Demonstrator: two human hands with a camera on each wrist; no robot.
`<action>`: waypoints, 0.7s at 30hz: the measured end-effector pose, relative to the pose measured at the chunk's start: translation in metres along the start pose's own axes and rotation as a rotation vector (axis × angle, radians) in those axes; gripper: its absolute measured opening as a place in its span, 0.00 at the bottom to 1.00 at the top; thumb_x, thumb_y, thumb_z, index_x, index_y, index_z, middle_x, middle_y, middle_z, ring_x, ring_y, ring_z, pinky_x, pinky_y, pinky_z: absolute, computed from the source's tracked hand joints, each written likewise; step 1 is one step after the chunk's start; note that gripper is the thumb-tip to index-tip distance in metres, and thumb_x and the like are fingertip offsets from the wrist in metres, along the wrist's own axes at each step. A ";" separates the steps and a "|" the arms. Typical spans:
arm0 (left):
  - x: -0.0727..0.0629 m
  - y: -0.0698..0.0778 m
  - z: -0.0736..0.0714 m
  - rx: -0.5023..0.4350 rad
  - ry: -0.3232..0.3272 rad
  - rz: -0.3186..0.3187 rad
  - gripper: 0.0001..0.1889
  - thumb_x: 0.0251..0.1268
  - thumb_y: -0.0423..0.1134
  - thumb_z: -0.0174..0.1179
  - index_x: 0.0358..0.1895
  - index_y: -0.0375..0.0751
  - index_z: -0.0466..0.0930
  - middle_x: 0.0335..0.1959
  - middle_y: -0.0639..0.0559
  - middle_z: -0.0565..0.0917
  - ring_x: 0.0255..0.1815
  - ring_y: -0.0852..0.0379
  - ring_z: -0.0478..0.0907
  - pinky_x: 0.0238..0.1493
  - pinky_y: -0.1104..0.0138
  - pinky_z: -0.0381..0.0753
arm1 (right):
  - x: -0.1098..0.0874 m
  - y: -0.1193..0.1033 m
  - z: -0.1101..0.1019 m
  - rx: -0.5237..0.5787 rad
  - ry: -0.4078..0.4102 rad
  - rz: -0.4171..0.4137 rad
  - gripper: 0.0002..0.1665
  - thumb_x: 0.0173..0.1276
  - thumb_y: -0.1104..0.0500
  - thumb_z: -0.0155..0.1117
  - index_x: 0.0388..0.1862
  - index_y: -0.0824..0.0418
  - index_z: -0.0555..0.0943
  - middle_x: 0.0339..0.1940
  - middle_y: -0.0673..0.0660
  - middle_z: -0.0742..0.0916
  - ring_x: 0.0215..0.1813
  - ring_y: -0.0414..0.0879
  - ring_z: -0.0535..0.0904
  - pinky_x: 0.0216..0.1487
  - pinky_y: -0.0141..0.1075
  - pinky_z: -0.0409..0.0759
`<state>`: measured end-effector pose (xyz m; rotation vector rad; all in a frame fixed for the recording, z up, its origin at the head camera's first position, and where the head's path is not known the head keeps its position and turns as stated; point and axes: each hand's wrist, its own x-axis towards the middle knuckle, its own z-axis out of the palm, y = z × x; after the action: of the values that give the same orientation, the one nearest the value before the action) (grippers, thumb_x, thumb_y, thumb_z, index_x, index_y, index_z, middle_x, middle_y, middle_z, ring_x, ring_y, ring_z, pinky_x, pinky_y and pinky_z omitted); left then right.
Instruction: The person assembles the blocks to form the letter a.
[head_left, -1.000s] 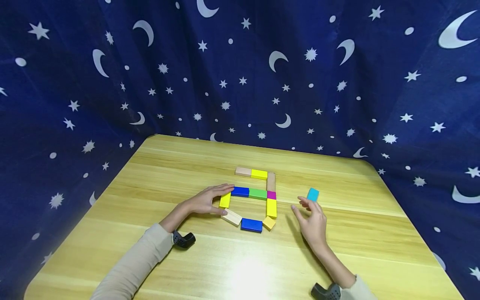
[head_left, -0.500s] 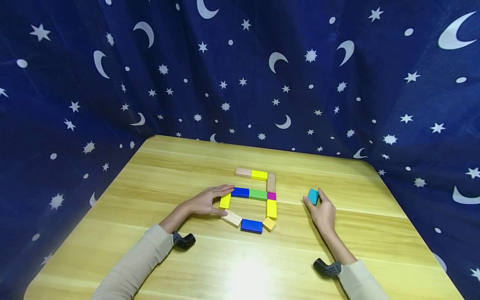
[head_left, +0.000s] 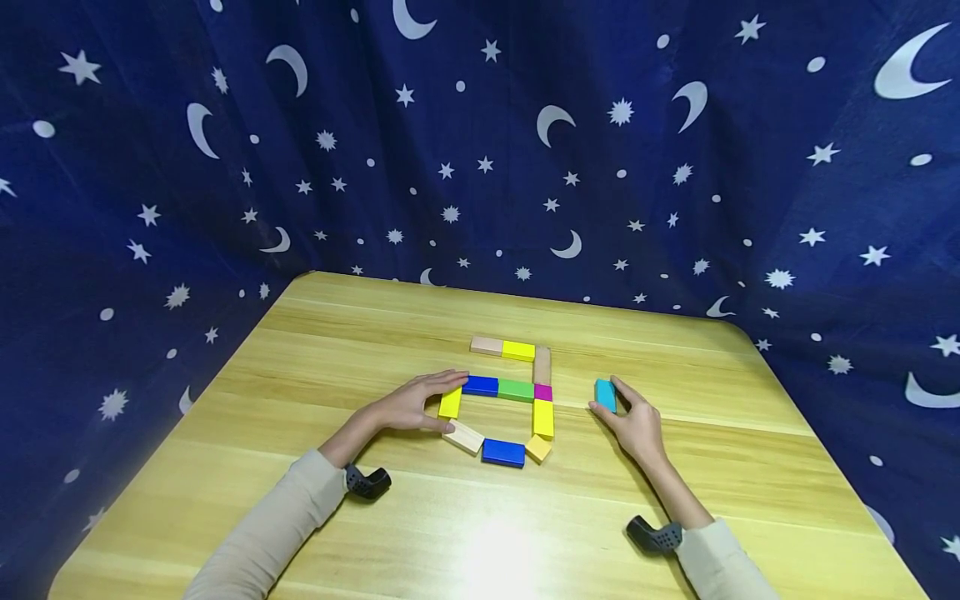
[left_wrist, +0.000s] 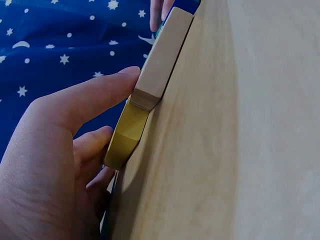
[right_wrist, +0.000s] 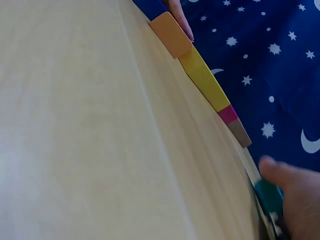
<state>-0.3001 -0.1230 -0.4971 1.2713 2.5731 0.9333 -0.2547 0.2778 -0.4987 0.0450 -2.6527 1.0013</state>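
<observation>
My right hand [head_left: 637,429] pinches a light blue block [head_left: 605,396] between thumb and fingers, low over the tabletop. In the right wrist view only part of that block [right_wrist: 270,196] shows beside the thumb. My left hand [head_left: 408,404] rests at the left end of a block outline. Its thumb touches a plain wooden block [head_left: 463,437]; its fingertips lie by a yellow block [head_left: 450,402] and the end of a blue block [head_left: 480,385]. Those fingers are spread, not wrapped round anything. In the left wrist view the wooden block [left_wrist: 164,57] meets the yellow block [left_wrist: 125,132] end to end.
The outline continues with a green block [head_left: 516,390], a magenta block [head_left: 543,392], a yellow block [head_left: 543,418], an orange block [head_left: 538,448] and a blue block [head_left: 503,452]. Farther back lie two tan blocks [head_left: 487,345] [head_left: 542,365] and another yellow block [head_left: 518,350]. A starry curtain [head_left: 480,167] hangs behind the table [head_left: 375,317].
My right hand has reached the light blue block, taken it between thumb and fingers, and moved it left toward the outline. The left hand and the other blocks stay put.
</observation>
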 end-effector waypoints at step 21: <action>0.000 -0.001 0.001 0.011 -0.008 -0.004 0.47 0.53 0.68 0.55 0.72 0.48 0.52 0.73 0.56 0.50 0.72 0.53 0.45 0.66 0.45 0.46 | -0.023 -0.001 -0.013 0.070 -0.211 -0.202 0.41 0.55 0.48 0.70 0.66 0.60 0.69 0.63 0.64 0.73 0.63 0.63 0.66 0.57 0.57 0.66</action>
<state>-0.3010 -0.1229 -0.4985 1.2700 2.5772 0.9130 -0.2293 0.2841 -0.4957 0.4481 -2.7274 1.0728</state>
